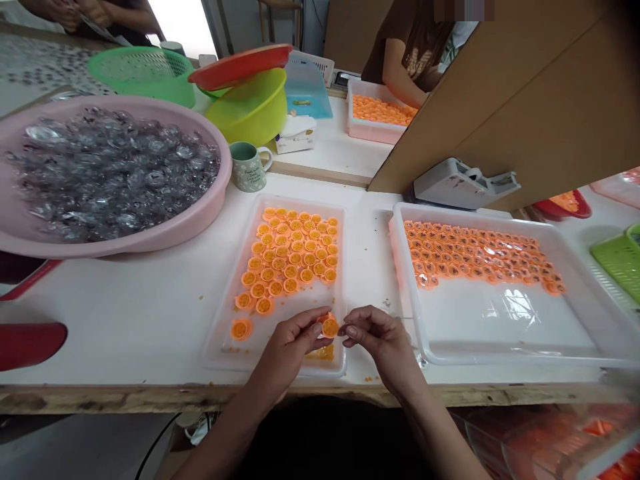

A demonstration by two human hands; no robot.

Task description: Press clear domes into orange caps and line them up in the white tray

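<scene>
Hands meet at the near edge of the white table: the left hand (287,350) and the right hand (375,337) both pinch a small round orange disc (330,327) between thumb and fingertips, each closed narrowly on it from its own side. The disc hangs just above the near right corner of a shallow clear tray (225,333). One loose orange piece (241,329) lies near that tray's near left, and a packed cluster of orange pieces (293,257) fills its far half.

Just right of it sits a deeper white tray (500,333), its near half bare, with rows of covered orange pieces (475,257) along its far side. A red object (30,340) juts in at the table's near left edge.

Farther left, a large pink basin (200,220) holds a heap of clear plastic caps (110,173). A green mug (249,167) stands beside the basin's right rim. Beyond come a lime bowl (250,110) with a red plate (240,67) resting on it, and a green colander (143,73).

At the far side, another person's arm (400,80) reaches toward a pink tray (370,130) of orange pieces. A brown cardboard panel (525,100) leans across the far right corner.
</scene>
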